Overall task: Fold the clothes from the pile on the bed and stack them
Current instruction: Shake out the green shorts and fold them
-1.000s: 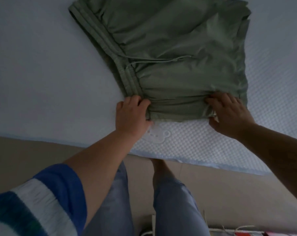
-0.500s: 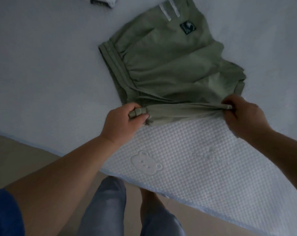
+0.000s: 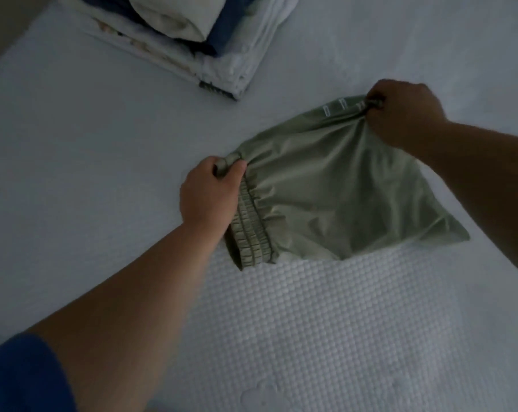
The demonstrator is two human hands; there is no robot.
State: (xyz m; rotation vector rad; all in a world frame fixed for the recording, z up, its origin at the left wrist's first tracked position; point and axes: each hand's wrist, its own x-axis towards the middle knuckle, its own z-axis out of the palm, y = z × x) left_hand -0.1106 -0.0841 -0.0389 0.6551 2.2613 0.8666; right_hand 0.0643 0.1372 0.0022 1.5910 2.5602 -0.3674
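On the bed (image 3: 88, 179), green shorts (image 3: 326, 203) hang folded between both hands: left hand (image 3: 210, 191) grips the waistband, right hand (image 3: 400, 111) the hem. Light, soft, probably slippery; hold the corners.

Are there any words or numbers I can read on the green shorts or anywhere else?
No readable text anywhere.
Green shorts: small white marks near the top edge by the right hand, too blurred to read.
Stack of folded clothes: a dark tag at the bottom corner, too blurred to read.
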